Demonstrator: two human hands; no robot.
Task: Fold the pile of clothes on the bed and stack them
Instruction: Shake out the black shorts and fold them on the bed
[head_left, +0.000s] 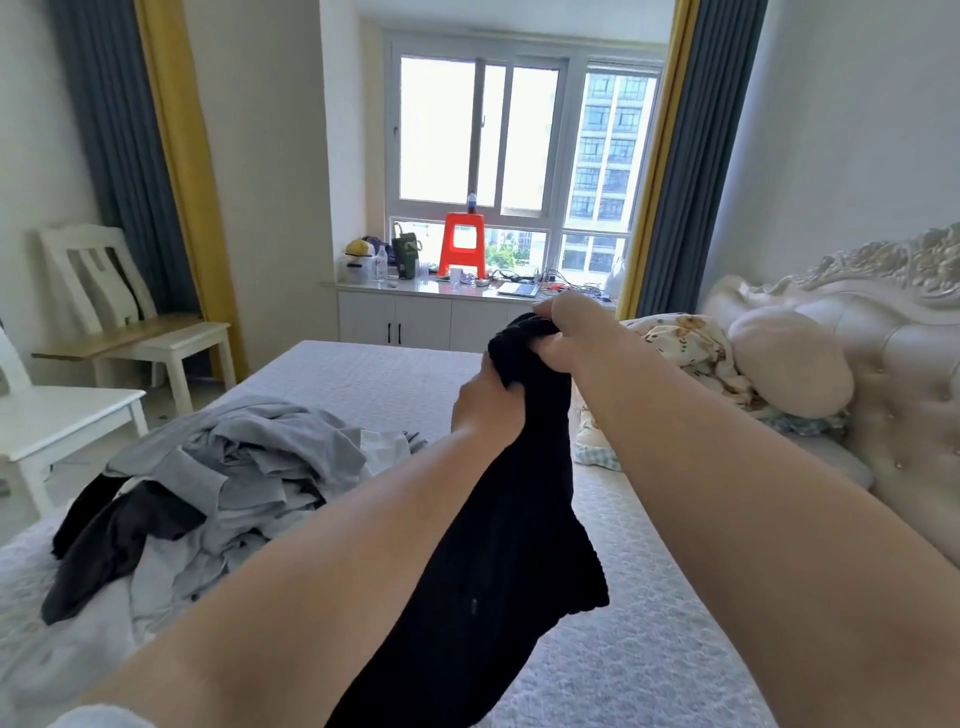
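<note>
Both hands held a black garment (498, 519) aloft above the bed (649, 623), probably to let it hang straight for folding. The right hand (566, 332) pinched its bunched top edge; the left hand (485, 405) gripped just below. The unfolded pile of clothes (208, 493) lay to the left.

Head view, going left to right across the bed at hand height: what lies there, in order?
Pile of clothes → left hand → black garment that both hands grip → right hand → patterned bedding → pillow → headboard.
</note>
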